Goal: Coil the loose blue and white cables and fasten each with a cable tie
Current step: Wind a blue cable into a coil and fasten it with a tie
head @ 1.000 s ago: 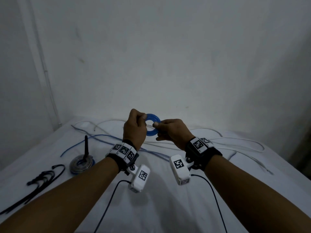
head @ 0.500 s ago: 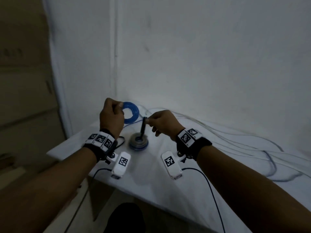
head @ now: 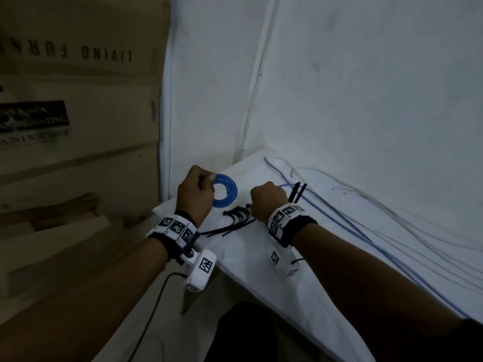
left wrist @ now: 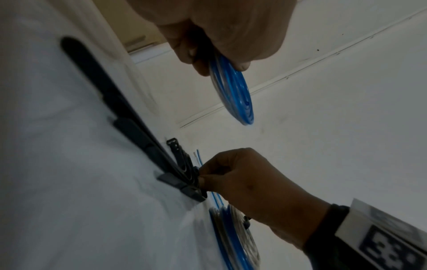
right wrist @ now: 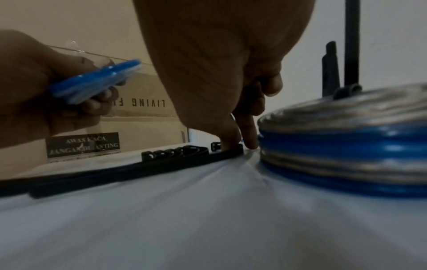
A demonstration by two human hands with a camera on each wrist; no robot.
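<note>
One cable tie should be pinched singly from the tie pile by the right hand, just beside the finished coil on the bench, while the left hand grips the blue coil aloft.

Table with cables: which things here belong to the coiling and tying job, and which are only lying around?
Part of the job:
- blue coil, held up by the left hand
- black cable ties on the cloth, which the right hand pinches
- loose blue and white cables
- finished coil, already tied

Just lying about:
- cardboard box
- wall conduit
</note>
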